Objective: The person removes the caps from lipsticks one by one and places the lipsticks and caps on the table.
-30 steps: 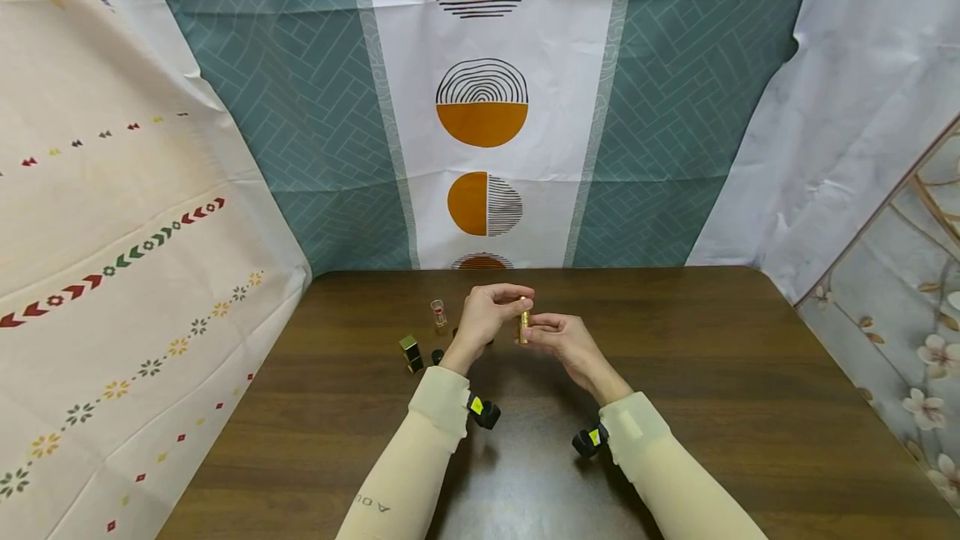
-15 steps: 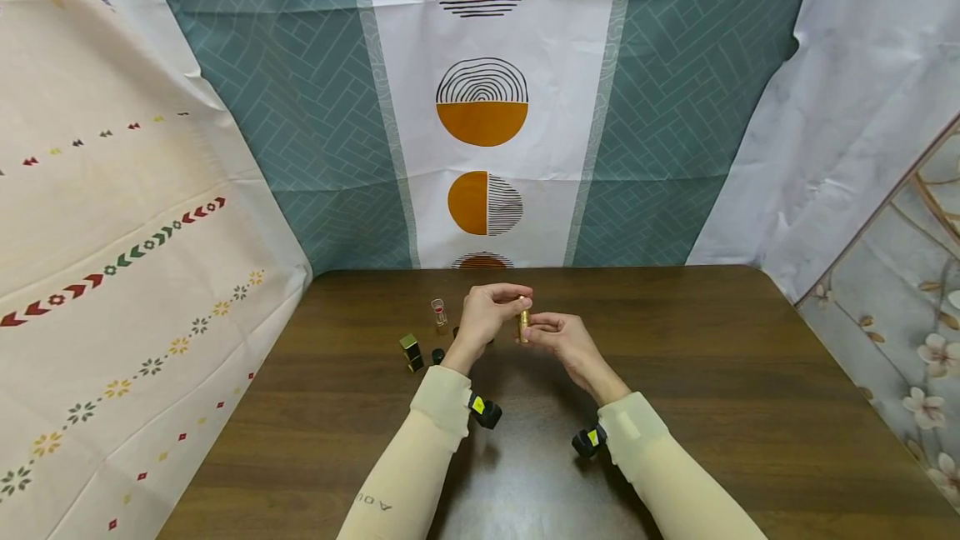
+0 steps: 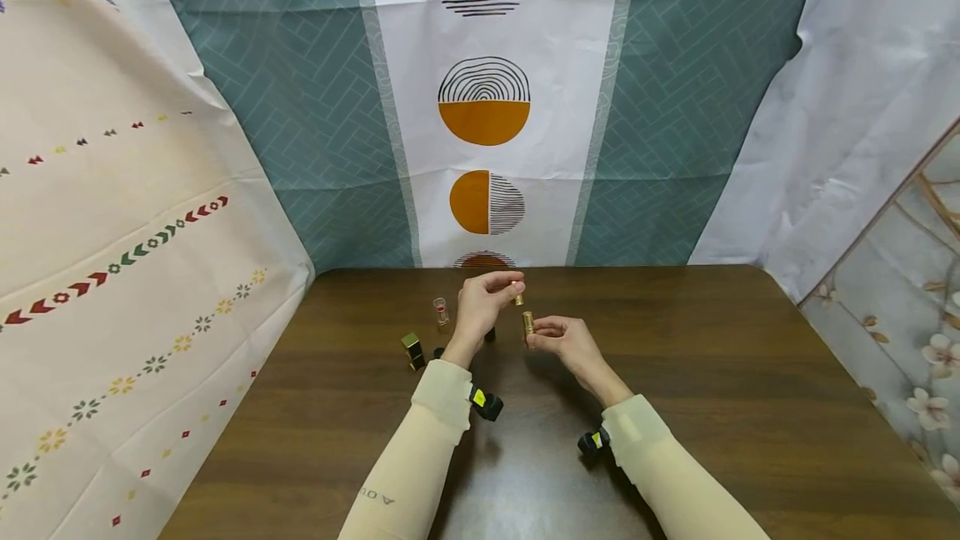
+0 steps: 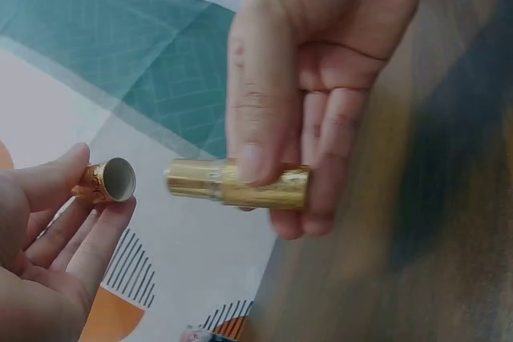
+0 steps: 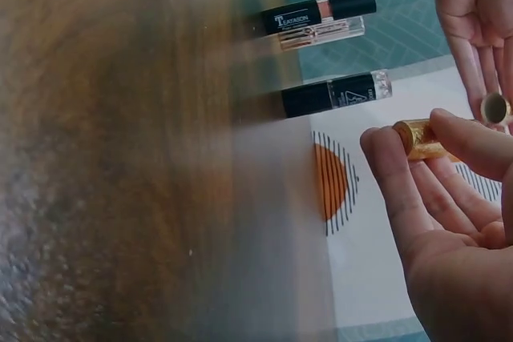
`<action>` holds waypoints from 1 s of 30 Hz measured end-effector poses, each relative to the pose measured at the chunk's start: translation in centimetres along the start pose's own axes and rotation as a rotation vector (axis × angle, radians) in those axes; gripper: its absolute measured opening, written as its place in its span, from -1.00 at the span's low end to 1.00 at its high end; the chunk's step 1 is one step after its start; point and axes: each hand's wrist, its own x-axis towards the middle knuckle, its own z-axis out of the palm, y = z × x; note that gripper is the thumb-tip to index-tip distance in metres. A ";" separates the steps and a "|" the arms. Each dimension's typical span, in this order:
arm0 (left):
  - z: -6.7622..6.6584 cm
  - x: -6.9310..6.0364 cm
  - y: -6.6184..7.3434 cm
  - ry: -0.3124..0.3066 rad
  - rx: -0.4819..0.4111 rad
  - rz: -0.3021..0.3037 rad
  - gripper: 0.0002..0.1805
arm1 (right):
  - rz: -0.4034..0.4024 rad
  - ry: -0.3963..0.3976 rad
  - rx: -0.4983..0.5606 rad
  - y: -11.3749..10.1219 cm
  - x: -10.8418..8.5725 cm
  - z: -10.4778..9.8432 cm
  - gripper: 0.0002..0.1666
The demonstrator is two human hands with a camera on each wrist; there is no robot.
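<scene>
Gold tube [image 4: 264, 195] near upright between thumb and fingers of the right hand [image 3: 568, 345], gold cap [image 4: 95, 183] pinched just above it, apart, in the left hand [image 3: 478, 307]. Step in hand judged to be uncapping, next move probably calling for a steady hold and the cap kept clear. Left of the left hand, gold-topped case [image 3: 412, 347] on the worktop [image 3: 712, 407], then clear-topped tube [image 3: 441, 312] farther off.

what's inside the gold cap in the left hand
Through its open mouth, the gold cap shows a greyish inner surface; its own wall hides the deeper part.
</scene>
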 end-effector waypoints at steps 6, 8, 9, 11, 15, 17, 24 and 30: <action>0.5 0.0 -0.6 -0.011 0.056 0.012 -0.76 | 0.003 -0.029 0.011 0.1 0.1 -0.2 -0.61; 0.5 0.1 -0.7 -0.011 0.054 0.010 -0.77 | 0.006 -0.021 0.017 0.1 0.1 -0.3 -0.60; 0.5 0.1 -0.8 -0.008 0.052 0.009 -0.77 | 0.004 -0.019 0.021 0.1 0.1 -0.4 -0.60; 0.6 0.2 -0.9 -0.007 0.041 0.011 -0.76 | -0.001 -0.010 0.026 0.1 0.1 -0.6 -0.60; 0.8 0.3 -1.1 -0.016 0.037 0.019 -0.73 | -0.001 0.009 0.025 0.1 0.1 -1.1 -0.60; 1.1 0.2 -1.3 -0.028 0.036 0.018 -0.73 | 0.003 0.013 0.028 0.1 0.1 -1.4 -0.59; 2.1 0.2 -1.6 -0.059 0.022 0.019 -0.74 | 0.014 0.021 0.056 -0.1 0.2 -2.9 -0.57; 3.1 0.3 -2.3 -0.071 0.005 0.023 -0.75 | 0.021 0.033 0.088 -0.4 0.2 -4.4 -0.56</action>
